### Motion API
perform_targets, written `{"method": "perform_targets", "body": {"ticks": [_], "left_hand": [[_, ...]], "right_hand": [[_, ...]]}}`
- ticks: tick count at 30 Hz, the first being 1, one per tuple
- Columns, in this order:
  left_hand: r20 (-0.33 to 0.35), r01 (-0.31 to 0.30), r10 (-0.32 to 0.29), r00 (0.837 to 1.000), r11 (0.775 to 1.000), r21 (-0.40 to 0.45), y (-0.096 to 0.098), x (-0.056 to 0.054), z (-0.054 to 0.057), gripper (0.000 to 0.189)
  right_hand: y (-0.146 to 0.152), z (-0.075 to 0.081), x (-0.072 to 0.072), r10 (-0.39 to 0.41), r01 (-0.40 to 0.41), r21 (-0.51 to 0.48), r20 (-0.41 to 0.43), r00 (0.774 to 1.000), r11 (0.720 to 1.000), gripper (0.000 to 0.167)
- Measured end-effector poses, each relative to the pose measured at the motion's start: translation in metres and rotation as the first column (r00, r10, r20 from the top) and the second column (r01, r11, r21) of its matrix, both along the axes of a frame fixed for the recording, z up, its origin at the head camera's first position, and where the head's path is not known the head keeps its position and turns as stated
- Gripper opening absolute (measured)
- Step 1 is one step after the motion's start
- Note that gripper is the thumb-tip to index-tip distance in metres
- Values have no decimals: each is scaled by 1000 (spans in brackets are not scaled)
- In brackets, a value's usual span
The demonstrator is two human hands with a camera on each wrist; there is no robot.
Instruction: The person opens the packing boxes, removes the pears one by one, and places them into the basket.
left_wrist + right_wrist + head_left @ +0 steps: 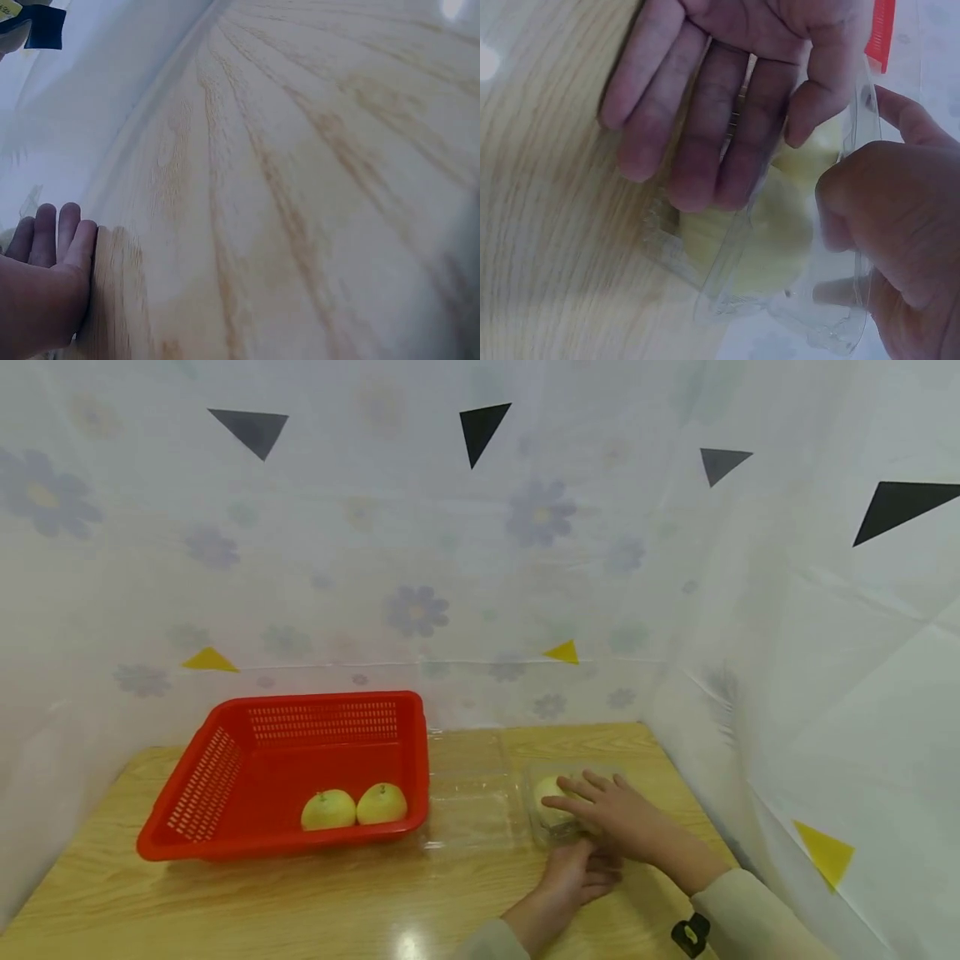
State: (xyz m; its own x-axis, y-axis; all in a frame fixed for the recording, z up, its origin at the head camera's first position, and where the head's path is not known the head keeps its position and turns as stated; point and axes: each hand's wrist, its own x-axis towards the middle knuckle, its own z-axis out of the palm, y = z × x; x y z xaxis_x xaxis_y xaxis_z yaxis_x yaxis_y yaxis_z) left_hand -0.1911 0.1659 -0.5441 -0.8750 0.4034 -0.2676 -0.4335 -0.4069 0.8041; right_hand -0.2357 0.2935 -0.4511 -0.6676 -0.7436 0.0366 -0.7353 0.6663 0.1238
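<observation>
A clear plastic clamshell box (536, 831) stands on the right of the table with pale yellow round fruit (757, 240) inside. Over its lid (795, 262) lies my right hand (626, 818), fingers spread across the top in the head view. My left hand (570, 877) is at the near side of the box, its fingers pointing right. In the right wrist view the left hand's long fingers (697, 142) are fairly straight beside the box, and its thumb is by the lid. The left wrist view shows only part of the left hand (56, 262), low over the wood.
A red plastic basket (285, 843) on the left holds two yellow fruits (382, 803). Between basket and box lies another clear clamshell (472, 814), opened out. The wooden table (300, 910) meets flowered white sheeting (480, 568) at the back and right.
</observation>
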Motion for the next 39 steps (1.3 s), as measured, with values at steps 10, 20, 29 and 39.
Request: {"method": "perform_targets", "body": {"ticks": [10, 20, 29, 39], "left_hand": [[44, -5, 7, 999, 999, -42, 5, 3, -1, 33], [49, 42, -38, 998, 994, -103, 18, 12, -3, 31], [14, 61, -60, 998, 994, -95, 12, 9, -4, 33], [-51, 74, -78, 996, 994, -86, 1, 1, -3, 36]], "right_hand": [[5, 14, -10, -69, 83, -131, 104, 992, 988, 95], [28, 17, -25, -128, 142, -241, 73, 989, 960, 76], [35, 21, -40, -168, 52, -385, -275, 947, 921, 37], [41, 8, -56, -374, 260, -668, -29, 927, 697, 47]]}}
